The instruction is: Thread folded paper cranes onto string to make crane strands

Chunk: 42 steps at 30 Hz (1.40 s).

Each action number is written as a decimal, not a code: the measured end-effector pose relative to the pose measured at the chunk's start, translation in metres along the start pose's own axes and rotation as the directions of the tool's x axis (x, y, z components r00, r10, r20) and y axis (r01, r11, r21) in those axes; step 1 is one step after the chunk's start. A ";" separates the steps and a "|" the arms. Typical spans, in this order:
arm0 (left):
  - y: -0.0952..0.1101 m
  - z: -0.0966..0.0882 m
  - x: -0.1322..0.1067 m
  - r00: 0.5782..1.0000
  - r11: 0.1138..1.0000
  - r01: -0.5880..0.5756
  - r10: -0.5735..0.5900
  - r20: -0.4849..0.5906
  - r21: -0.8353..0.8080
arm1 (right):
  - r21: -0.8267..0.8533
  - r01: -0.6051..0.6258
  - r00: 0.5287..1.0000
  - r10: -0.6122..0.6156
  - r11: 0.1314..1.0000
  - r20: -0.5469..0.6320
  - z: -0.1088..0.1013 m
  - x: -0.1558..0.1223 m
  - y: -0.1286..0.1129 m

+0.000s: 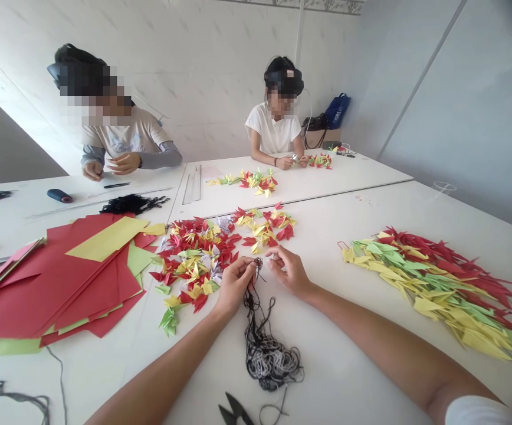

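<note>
My left hand [238, 282] is closed, with thumb and forefinger pinching the top of a tangled bundle of black thread [271, 360]. The strands hang from those fingers and pile up on the white table in a loose black and grey heap. Just to the right, my right hand [290, 270] has its fingers curled, the tips close to the thread's looped end; whatever they pinch is too small to make out. Black thread snips [235, 410] lie near the bottom edge, blades pointing up. Beyond my left hand spreads a pile of folded paper cranes [200, 245] in red, yellow, green and white.
Red paper sheets [83, 277] cover the left side. Strung rows of folded paper [433, 283] lie at right. Across the table sit two people, one in grey sleeves [161, 156], another in a white shirt [273, 130] handling a paper garland [320, 161]. Black thread [132, 203] lies farther left.
</note>
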<state>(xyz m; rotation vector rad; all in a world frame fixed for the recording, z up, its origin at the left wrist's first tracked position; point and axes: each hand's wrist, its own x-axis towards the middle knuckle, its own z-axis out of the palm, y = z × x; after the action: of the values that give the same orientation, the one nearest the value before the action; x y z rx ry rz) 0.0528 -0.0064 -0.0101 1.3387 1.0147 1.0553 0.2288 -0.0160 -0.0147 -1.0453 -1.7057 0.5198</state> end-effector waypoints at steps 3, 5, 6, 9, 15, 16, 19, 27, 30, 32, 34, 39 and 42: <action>0.002 0.002 -0.002 1.000 0.999 -0.011 0.010 0.027 0.044 | -0.037 0.063 0.998 -0.063 0.997 -0.001 0.000 -0.001 0.002; 0.004 0.002 -0.002 0.999 0.997 -0.026 0.024 0.037 0.071 | -0.078 0.101 0.994 -0.098 0.992 0.036 0.001 -0.001 0.003; 0.004 0.003 -0.002 0.999 0.996 -0.032 0.029 0.038 0.080 | -0.099 0.118 0.992 -0.113 0.988 0.053 0.002 -0.001 0.004; 0.005 0.003 -0.003 0.998 0.992 -0.045 0.040 0.037 0.118 | -0.140 0.155 0.987 -0.146 0.978 0.073 0.003 -0.002 0.006; 0.007 0.004 -0.004 0.997 0.984 -0.049 0.038 0.067 0.171 | -0.125 0.120 0.991 -0.111 0.985 0.077 0.002 -0.003 0.004; 0.007 0.005 -0.004 0.997 0.984 -0.046 0.035 0.069 0.169 | -0.120 0.116 0.991 -0.108 0.986 0.075 0.002 -0.003 0.004; 0.008 0.005 -0.004 0.997 0.983 -0.047 0.035 0.071 0.177 | -0.126 0.106 0.993 -0.097 0.986 0.071 0.002 -0.002 0.004; 0.008 0.005 -0.004 0.996 0.983 -0.052 0.039 0.077 0.174 | -0.137 0.051 0.994 -0.037 0.989 0.104 0.003 -0.001 0.004; 0.007 0.004 -0.004 0.997 0.982 -0.048 0.035 0.074 0.185 | -0.117 0.037 0.995 -0.026 0.992 0.091 0.003 0.000 0.005; 0.008 0.004 -0.004 0.996 0.979 -0.047 0.031 0.081 0.199 | -0.102 0.037 0.996 -0.029 0.994 0.082 0.004 0.000 0.006; 0.008 0.004 -0.004 0.995 0.977 -0.045 0.026 0.094 0.211 | -0.084 0.053 0.997 -0.048 0.995 0.061 0.004 0.000 0.007; 0.008 0.003 -0.004 0.993 0.973 -0.060 0.034 0.117 0.225 | 0.074 0.043 0.998 -0.045 0.996 0.032 0.001 0.001 0.005; 0.006 0.002 -0.004 0.992 0.960 -0.078 0.048 0.116 0.270 | 0.216 -0.090 0.994 0.100 0.972 -0.037 -0.003 0.003 0.005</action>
<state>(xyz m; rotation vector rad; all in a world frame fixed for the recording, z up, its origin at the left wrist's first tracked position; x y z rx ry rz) 0.0543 -0.0108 -0.0038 1.6447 1.0703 0.9007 0.2334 -0.0110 -0.0153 -0.9783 -1.5254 0.7177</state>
